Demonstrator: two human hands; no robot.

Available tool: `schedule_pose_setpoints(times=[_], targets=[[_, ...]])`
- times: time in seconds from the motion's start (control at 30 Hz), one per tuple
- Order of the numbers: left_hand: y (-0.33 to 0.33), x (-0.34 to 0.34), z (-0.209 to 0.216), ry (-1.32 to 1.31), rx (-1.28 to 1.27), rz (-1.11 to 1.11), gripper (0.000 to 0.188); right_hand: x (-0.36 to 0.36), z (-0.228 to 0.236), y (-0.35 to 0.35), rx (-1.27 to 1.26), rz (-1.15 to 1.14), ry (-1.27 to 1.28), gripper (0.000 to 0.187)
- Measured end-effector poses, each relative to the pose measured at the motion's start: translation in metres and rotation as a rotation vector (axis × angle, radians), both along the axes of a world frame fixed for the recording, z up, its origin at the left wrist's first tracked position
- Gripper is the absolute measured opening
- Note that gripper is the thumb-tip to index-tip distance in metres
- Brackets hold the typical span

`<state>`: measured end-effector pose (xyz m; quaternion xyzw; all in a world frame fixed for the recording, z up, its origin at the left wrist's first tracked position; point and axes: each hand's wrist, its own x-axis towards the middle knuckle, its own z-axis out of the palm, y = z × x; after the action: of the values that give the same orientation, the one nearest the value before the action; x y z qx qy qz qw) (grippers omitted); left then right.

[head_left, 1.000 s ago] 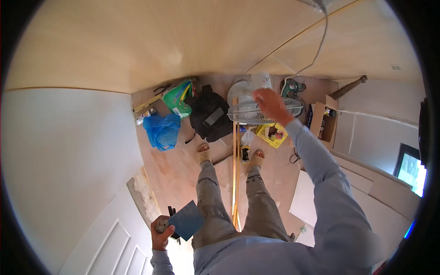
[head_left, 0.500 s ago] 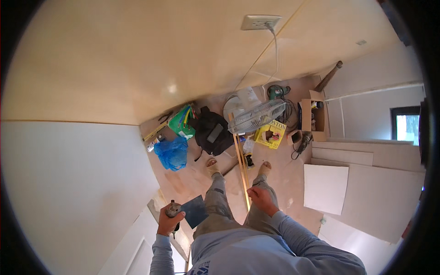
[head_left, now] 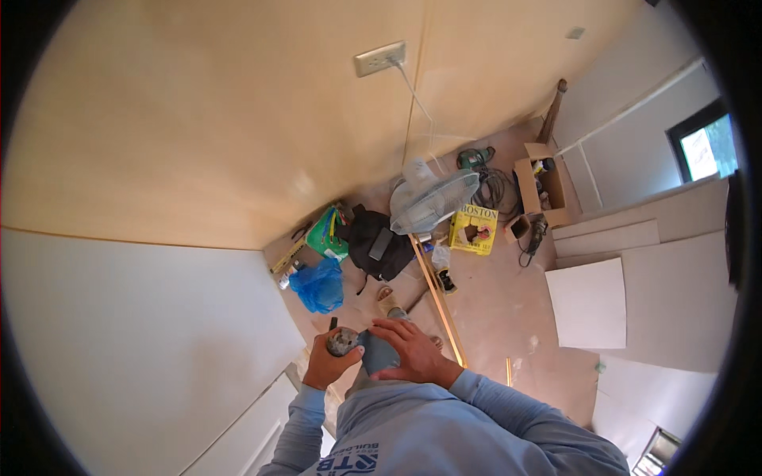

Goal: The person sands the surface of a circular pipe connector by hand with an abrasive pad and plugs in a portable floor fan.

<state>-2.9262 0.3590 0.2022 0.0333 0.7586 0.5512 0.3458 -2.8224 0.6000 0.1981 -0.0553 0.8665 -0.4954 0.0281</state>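
My left hand is closed round a mottled grey, round-topped thing with a short black part sticking out; its exact kind is unclear. Against it lies a blue-grey square sheet, which looks like sandpaper, with my left thumb at its edge. My right hand grips the sheet from the other side, fingers along the top and thumb at the lower edge. Both hands are in front of my body, above my legs.
Ahead on the floor are a blue plastic bag, a black backpack, a fan, a yellow box, a green corded power tool and a cardboard box. A long wooden strip lies near my feet. White boards lean at right.
My right hand has come from over my right leg to the sheet and taken hold of it. My left hand has moved slightly right with the round thing. The view has turned.
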Motion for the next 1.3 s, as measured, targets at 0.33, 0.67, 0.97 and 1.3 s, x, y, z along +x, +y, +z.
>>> schedule_pose_setpoints(times=[0.33, 0.67, 0.97, 1.3], targets=[[0.004, 0.065, 0.004, -0.061, -0.008, -0.103, 0.044, 0.112, -0.007, 0.03, -0.04, -0.22, 0.091, 0.085], [-0.006, 0.088, -0.014, -0.134, 0.011, -0.055, 0.041, 0.137, -0.058, 0.048, -0.001, -0.595, -0.053, 0.041], [-0.015, 0.015, -0.025, -0.125, -0.055, 0.002, 0.023, -0.083, -0.157, 0.097, 0.216, -0.476, -0.031, 0.043], [-0.069, -0.047, -0.077, -0.338, -0.165, 0.2, 0.032, -0.341, -0.339, 0.206, 0.545, -0.56, -0.27, 0.05]])
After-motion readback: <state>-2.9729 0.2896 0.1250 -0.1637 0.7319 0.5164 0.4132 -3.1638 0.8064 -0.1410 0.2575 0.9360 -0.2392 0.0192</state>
